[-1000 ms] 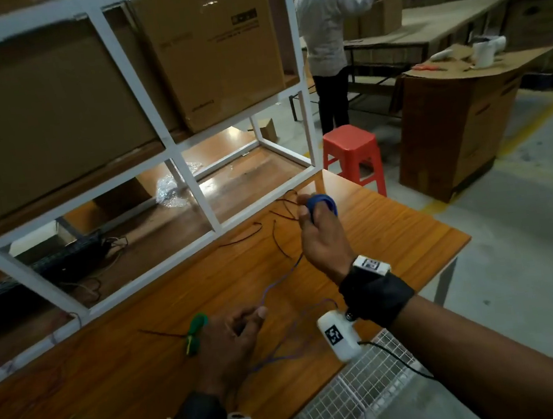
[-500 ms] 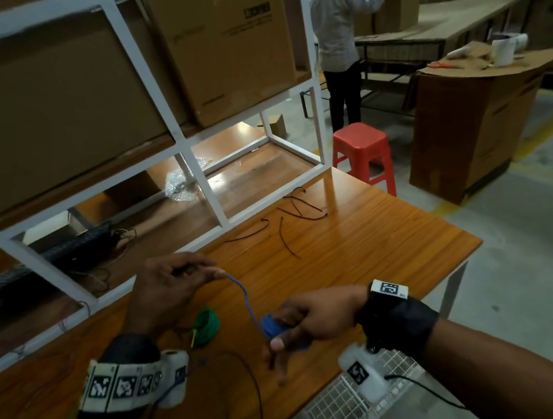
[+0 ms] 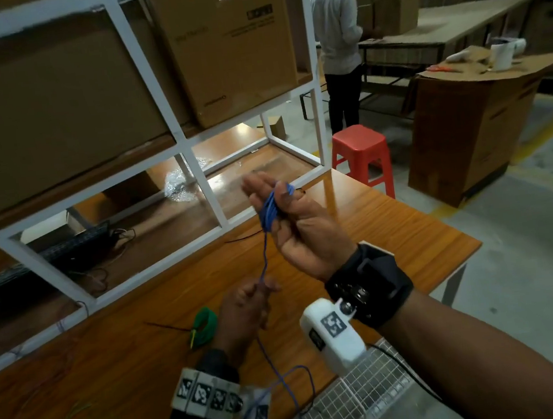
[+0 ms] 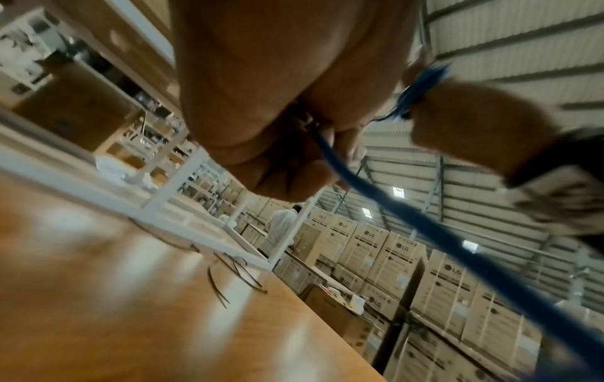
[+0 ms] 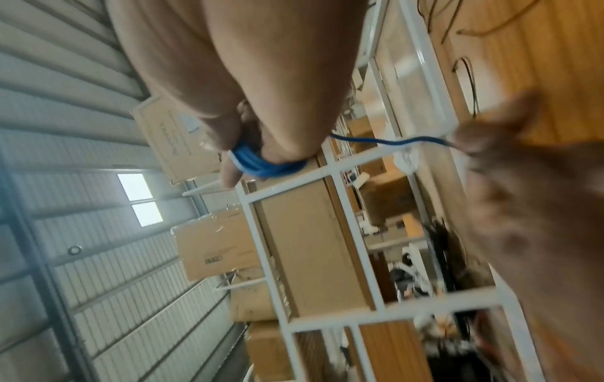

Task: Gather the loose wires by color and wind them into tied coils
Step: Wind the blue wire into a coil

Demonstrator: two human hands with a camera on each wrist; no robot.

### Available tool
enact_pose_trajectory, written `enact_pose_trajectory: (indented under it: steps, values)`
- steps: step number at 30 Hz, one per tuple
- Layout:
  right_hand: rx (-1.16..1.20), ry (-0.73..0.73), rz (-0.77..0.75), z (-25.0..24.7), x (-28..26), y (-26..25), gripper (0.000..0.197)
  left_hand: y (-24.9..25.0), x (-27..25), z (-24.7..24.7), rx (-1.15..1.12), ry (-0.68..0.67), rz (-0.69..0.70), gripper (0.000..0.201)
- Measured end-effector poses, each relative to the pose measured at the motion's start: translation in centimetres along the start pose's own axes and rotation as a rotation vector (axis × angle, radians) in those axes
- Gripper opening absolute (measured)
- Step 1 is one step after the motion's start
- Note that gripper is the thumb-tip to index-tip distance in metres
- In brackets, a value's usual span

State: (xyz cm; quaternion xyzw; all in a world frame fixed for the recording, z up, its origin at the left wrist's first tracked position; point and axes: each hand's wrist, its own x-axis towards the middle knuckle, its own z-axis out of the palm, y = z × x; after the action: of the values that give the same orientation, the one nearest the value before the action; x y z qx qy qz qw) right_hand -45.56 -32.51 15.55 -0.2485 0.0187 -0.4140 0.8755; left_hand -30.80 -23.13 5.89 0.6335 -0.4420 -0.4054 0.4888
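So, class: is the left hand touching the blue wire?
Touching. The left wrist view shows the blue wire running into the curled fingers of the left hand; the head view shows it leaving that grip upward.

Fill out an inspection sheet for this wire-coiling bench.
Surface: glossy orange wooden table.
Job's things: blue wire looped around right fingers; tail hangs past the table edge. Wound green wire coil on the table.
Clutter: loose dark wires near the white metal shelf frame.
Grippers: left hand pinches the blue wire; right hand raised, wire wrapped on it.
Cables: black camera lead.
Surroundings: cardboard boxes, red plastic stool, a person.
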Motion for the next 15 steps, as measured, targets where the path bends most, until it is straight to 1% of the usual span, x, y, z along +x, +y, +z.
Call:
enact_pose_trajectory:
  steps: [2, 4, 5, 7, 8, 9, 10, 11, 12, 13, 15]
  values:
    - [-0.131, 0.153, -0.125, -1.3, 0.5, -0.6, 0.039, -1.1, -1.9, 0.5, 0.002, 0.032, 0.002, 0.044]
    - [-0.387, 0.275, -0.23, -2.4, 0.4, -0.7, 0.033, -2.0, -3.1, -0.5, 0.0, 0.095, 0.008, 0.055]
    - [-0.511, 0.325, -0.273, -2.9, 0.2, -0.6, 0.034, -2.2, -3.6, -1.2, -0.003, 0.111, 0.006, 0.059]
    - [-0.713, 0.441, -0.332, -4.3, -0.1, 0.2, 0.035, -2.6, -4.5, -2.2, 0.023, 0.105, 0.029, 0.061]
    - [-0.832, 0.486, -0.346, -5.2, 0.0, 0.8, 0.032, -2.7, -4.9, -2.6, 0.091, 0.092, 0.067, 0.055]
    - [-1.025, 0.512, -0.35, -6.1, 0.2, 1.5, 0.029, -2.7, -5.3, -2.9, 0.211, 0.081, 0.123, 0.042]
    - [-1.287, 0.51, -0.34, -7.1, 0.3, 2.3, 0.023, -2.4, -5.7, -3.0, 0.352, 0.074, 0.191, 0.029]
    - [-1.53, 0.451, -0.301, -8.1, 0.3, 2.9, 0.018, -2.2, -5.9, -3.3, 0.495, 0.083, 0.259, 0.024]
    - [-1.721, 0.325, -0.248, -9.1, 0.1, 3.6, 0.017, -1.7, -6.1, -3.8, 0.6, 0.11, 0.301, 0.023]
    - [-1.843, 0.168, -0.201, -9.9, -0.3, 4.1, 0.018, -0.9, -6.2, -4.4, 0.671, 0.164, 0.321, 0.021]
    - [-1.954, -0.107, -0.099, -10.7, -1.0, 4.4, 0.013, 0.9, -6.2, -6.0, 0.783, 0.285, 0.301, 0.015]
